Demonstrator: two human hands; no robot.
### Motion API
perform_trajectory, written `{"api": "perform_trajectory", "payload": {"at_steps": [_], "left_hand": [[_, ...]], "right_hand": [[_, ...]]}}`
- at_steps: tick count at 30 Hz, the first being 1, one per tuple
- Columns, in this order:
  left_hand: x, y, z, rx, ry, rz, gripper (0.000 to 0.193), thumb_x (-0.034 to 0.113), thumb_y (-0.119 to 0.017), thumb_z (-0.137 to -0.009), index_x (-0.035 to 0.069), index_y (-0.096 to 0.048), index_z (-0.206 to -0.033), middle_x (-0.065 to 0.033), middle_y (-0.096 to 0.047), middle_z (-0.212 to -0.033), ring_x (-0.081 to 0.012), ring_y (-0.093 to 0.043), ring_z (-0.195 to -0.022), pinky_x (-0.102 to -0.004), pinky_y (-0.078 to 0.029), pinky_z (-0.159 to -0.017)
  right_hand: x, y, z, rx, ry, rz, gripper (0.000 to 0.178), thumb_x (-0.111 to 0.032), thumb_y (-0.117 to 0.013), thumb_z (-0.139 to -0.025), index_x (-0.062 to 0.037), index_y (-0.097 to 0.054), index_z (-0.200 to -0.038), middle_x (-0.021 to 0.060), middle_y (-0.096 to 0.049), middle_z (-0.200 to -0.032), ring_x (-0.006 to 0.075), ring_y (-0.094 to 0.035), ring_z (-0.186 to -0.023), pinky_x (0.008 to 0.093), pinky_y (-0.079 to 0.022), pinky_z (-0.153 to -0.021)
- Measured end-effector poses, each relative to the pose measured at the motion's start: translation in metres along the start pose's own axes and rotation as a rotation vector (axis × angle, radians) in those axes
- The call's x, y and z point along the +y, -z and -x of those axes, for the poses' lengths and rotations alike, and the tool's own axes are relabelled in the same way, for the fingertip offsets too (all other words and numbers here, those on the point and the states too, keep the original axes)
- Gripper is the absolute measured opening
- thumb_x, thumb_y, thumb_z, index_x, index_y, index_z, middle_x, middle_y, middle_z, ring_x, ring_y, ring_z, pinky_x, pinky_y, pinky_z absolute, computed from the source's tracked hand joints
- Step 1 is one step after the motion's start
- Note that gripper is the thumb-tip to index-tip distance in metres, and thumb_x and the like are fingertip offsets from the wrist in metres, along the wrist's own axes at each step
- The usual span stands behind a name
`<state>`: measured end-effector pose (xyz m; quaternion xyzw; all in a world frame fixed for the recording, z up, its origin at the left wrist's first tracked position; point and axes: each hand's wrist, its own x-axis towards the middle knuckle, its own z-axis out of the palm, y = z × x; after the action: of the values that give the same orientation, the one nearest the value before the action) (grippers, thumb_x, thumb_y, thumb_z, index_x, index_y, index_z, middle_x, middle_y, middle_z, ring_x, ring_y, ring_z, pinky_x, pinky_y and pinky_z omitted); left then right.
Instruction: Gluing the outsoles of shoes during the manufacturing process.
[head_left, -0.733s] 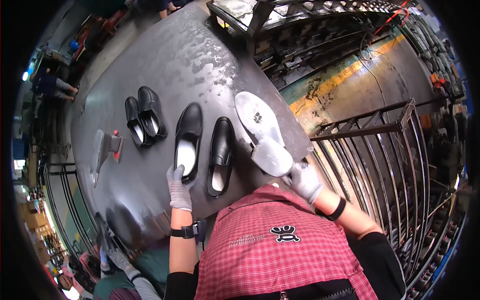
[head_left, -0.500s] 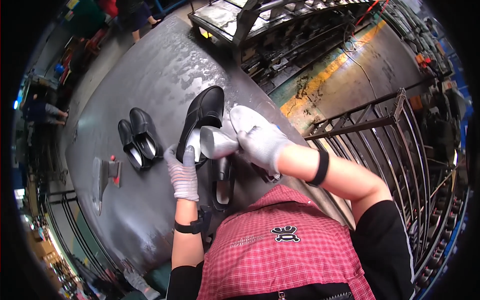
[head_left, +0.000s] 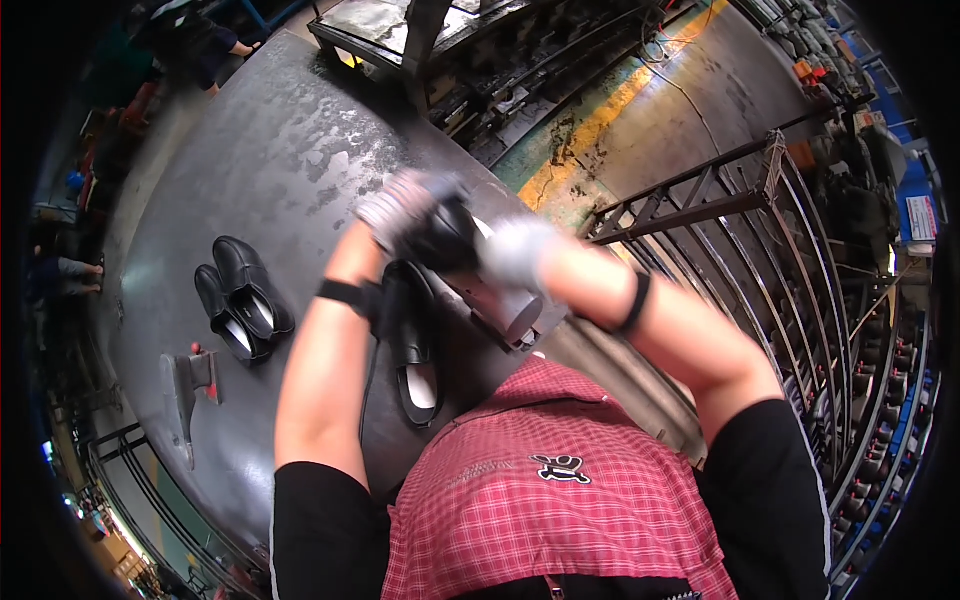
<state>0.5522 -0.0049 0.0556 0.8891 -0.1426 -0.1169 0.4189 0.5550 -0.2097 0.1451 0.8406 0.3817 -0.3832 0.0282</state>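
Note:
My left hand (head_left: 398, 208), in a pale knit glove, is wrapped over a black slip-on shoe (head_left: 450, 236) above the table's right side. Motion smears both the hand and the shoe. Close against the shoe's right side is my gloved right hand (head_left: 518, 252), so blurred that its fingers do not show. Beneath it, near the table edge, is a grey metal piece (head_left: 512, 312) with a rounded end, partly hidden. Another black shoe (head_left: 412, 335) lies below my left wrist, its light insole showing and its toe pointing away from me.
Two black shoes (head_left: 245, 300) lie side by side on the dark table (head_left: 290, 170). Left of them is a grey tool with a red knob (head_left: 192, 385). Metal racks (head_left: 720, 205) stand to the right. People are at the far left.
My left hand has moved up from the shoe's heel to its far end, and the shoe has shifted and turned. The silver shoe last in my right hand no longer shows clearly.

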Motion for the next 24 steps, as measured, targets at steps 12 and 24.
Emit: {"api": "perform_trajectory", "payload": {"at_steps": [12, 24], "left_hand": [[0.158, -0.189, 0.022, 0.192, 0.003, -0.593, 0.037, 0.034, -0.058, -0.082, 0.001, -0.068, -0.095, -0.0161, -0.064, -0.096, -0.0318, -0.055, -0.108, -0.0543, -0.025, -0.113], [-0.034, -0.077, 0.188, 1.479, 0.718, 0.020, 0.058, 0.025, -0.059, -0.094, 0.002, -0.035, -0.142, -0.0170, -0.046, -0.139, -0.0268, -0.051, -0.122, -0.0415, -0.037, -0.109]], "right_hand": [[0.070, -0.327, 0.002, 1.074, -0.231, -0.997, 0.059, -0.035, -0.057, -0.092, -0.0039, -0.040, -0.139, 0.0172, -0.048, -0.135, 0.0324, -0.047, -0.123, 0.0434, -0.035, -0.107], [0.059, -0.230, 0.101, 0.915, 0.188, -0.605, 0.087, -0.049, -0.069, -0.083, -0.0019, -0.032, -0.147, 0.0287, -0.027, -0.152, 0.0446, -0.034, -0.138, 0.0519, -0.030, -0.111]]}}
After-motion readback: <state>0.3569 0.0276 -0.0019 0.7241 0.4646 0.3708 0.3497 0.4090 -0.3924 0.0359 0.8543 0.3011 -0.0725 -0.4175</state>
